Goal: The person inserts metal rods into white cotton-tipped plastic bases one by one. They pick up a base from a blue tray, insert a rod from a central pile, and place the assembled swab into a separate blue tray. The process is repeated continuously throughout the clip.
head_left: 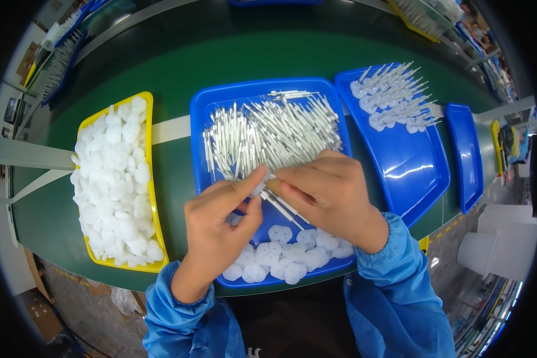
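My left hand (221,218) pinches a small white plastic piece (258,190) between thumb and fingers, over the middle of the blue tray (197,134). Close against it, my right hand (334,194) is closed, its fingertips meeting at the same piece. A few thin white sticks (283,209) stick out below the right fingers; their upper ends are hidden by the hand. Behind my hands, the tray holds a big heap of white sticks (298,128). Along its near side lie several white rounded, lobed plastic discs (295,256).
At left a yellow tray (152,197) is heaped with white plastic discs (116,185). A blue tray (414,191) at right carries rows of discs with upright sticks (394,98). Beyond it lies a narrower blue tray (466,158). All rest on a green tabletop (161,65).
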The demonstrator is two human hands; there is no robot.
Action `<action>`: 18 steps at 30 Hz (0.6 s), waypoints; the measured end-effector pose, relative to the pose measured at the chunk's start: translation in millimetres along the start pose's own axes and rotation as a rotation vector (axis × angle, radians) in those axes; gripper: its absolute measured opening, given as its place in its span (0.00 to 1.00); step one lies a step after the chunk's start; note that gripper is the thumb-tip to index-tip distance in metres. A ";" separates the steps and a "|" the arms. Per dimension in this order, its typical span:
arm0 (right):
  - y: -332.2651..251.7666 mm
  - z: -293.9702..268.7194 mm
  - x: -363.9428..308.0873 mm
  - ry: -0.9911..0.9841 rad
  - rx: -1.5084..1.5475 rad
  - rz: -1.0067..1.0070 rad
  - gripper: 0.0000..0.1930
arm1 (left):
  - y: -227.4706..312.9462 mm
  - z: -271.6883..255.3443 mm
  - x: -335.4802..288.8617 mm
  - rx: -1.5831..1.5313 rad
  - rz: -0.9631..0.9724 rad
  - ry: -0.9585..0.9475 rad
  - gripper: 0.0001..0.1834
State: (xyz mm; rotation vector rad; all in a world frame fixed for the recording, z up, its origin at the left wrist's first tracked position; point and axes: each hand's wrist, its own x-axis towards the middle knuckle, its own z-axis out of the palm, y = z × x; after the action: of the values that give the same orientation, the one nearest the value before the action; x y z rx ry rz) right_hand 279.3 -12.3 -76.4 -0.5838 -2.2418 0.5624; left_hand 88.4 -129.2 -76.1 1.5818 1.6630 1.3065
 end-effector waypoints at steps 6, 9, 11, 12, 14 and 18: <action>-4.4 -3.2 -2.5 0.033 -0.132 -0.088 0.10 | -8.6 5.0 0.7 -0.304 -0.116 0.023 0.29; -6.6 -11.5 -3.5 0.039 -0.173 -0.119 0.15 | -10.5 0.6 1.0 -0.413 -0.198 -0.018 0.28; -7.1 -14.2 -3.5 0.041 -0.175 -0.135 0.18 | -10.5 -0.1 3.4 -0.370 -0.117 0.041 0.28; -7.6 -16.3 -4.7 0.038 -0.171 -0.142 0.20 | -9.2 -0.4 4.2 -0.304 -0.083 0.038 0.28; -9.1 -17.6 -6.8 0.017 -0.193 -0.184 0.23 | -5.1 -1.8 5.9 -0.170 -0.014 0.029 0.30; -5.3 -13.8 -9.7 -0.016 -0.240 -0.258 0.26 | -5.4 -1.4 5.3 -0.104 0.031 0.040 0.32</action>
State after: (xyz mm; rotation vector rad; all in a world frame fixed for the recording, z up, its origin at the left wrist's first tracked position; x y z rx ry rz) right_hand 294.4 -19.0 -70.1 -0.3986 -2.3701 0.1697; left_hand 83.5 -123.8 -78.9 1.5361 1.5724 1.4255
